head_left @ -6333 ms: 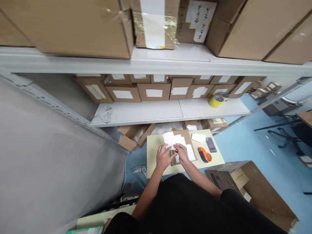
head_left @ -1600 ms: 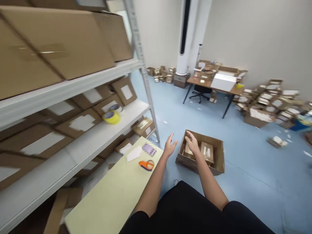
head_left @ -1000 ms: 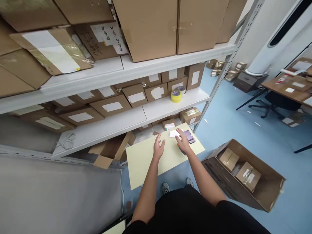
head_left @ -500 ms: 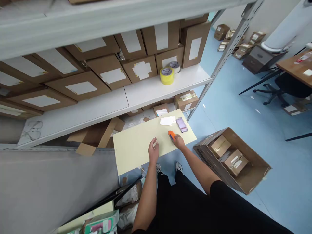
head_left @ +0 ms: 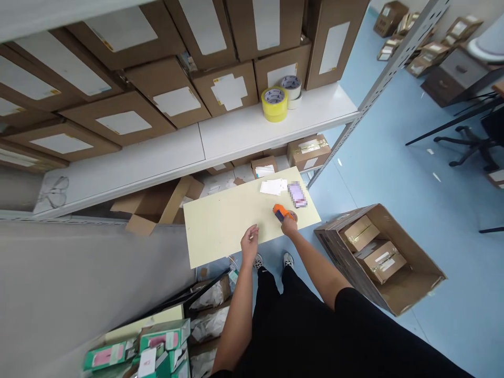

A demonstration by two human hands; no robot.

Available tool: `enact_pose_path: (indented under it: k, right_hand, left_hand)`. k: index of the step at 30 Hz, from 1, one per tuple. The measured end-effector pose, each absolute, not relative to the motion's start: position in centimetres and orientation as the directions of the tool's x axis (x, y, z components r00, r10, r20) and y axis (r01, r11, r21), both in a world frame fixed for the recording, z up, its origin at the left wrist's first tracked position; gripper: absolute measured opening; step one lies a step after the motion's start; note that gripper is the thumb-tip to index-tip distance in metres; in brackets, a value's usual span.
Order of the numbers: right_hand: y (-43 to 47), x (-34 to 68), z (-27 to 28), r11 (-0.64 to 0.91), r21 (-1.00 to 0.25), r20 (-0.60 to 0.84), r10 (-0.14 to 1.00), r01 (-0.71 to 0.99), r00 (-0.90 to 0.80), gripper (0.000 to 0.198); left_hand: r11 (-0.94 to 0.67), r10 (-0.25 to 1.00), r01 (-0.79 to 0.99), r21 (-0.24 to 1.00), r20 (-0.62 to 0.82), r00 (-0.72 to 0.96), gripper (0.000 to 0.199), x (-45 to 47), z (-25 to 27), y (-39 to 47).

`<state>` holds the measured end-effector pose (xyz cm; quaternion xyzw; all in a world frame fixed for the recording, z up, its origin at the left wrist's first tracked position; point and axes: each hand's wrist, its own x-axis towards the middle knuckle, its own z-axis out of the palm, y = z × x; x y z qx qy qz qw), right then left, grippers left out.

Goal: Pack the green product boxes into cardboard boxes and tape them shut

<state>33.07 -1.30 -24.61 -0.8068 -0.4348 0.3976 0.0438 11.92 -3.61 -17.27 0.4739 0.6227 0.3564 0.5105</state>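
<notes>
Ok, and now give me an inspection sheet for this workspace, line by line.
Surface: pale yellow table, in front of a shelf.
Job's things: orange tape dispenser, with white papers and a blurred purple item beyond it.
Clutter: green boxes piled at lower left.
Hands: right hand grips the tape dispenser; left hand, fingers curled, is by the table's near edge, no held item seen.
Cables: wire-like loops at the shelf's left end, too thin to identify.
Surroundings: labelled boxes and a yellow tape roll on the shelf; large open box on the floor, holding smaller boxes.
</notes>
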Motion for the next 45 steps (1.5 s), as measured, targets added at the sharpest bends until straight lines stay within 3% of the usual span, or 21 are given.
enact_pose_path:
  k: [4,8,11,14,18,21,24,29,36,39,45]
  right_hand:
    - [-2.2,33.4,-20.5,-0.511,-0.539,-0.438,0.849,0.670,0.295,0.044]
    - [-3.8,32.4,-15.8,-0.245,-0.730,-0.087,0.959,0.638,0.269,0.045]
    - [-4.4,31.3,-12.2,-0.039,-0.819,0.072,0.983,0.573,0.170,0.040]
    - [-4.6,30.0,-8.6,0.156,-0.850,0.207,0.977,0.503,0.046,0.035]
    - [-4.7,28.1,-4.1,0.313,-0.819,0.330,0.943,0.480,-0.053,0.035]
    - [-4.8,26.5,-1.9,0.376,-0.788,0.372,0.922,0.487,-0.108,0.036]
    - [-4.9,24.9,-1.0,0.372,-0.779,0.370,0.923,0.504,-0.108,0.038]
    - [-5.2,22.4,-0.6,0.302,-0.819,0.319,0.947,0.488,-0.052,0.037]
    - [-3.5,21.3,1.1,0.315,-0.837,0.323,0.944,0.448,-0.059,0.034]
    - [-2.1,21.7,1.1,0.307,-0.843,0.307,0.949,0.442,-0.074,0.032]
    - [0.0,23.6,1.5,0.332,-0.856,0.311,0.943,0.395,-0.120,0.029]
  left_hand:
    - [0.239,0.970,0.191,0.952,-0.244,0.001,0.044,11.6,-14.6,-1.5]
    - [0.151,0.987,0.185,0.971,-0.158,0.027,0.043,10.3,-10.5,1.2]
    - [0.100,0.990,0.180,0.979,-0.116,0.081,0.052,8.7,-6.6,3.6]
    - [0.046,0.983,0.168,0.985,-0.074,0.167,0.057,6.7,-2.4,5.7]
    - [-0.058,0.928,0.138,0.989,0.002,0.373,0.046,3.8,3.0,7.3]
    - [-0.106,0.842,0.127,0.986,0.020,0.539,0.042,2.0,6.0,7.5]
    - [-0.176,0.809,0.166,0.970,0.046,0.586,0.031,0.8,8.0,7.3]
    - [-0.379,0.844,0.260,0.888,0.218,0.490,0.026,-0.1,9.6,6.6]
    - [-0.525,0.841,0.416,0.743,0.376,0.390,0.024,0.1,11.0,6.3]
    - [-0.558,0.830,0.483,0.675,0.454,0.325,0.025,0.1,11.4,7.2]
    - [-0.546,0.837,0.486,0.682,0.460,0.295,0.025,0.9,12.2,8.4]
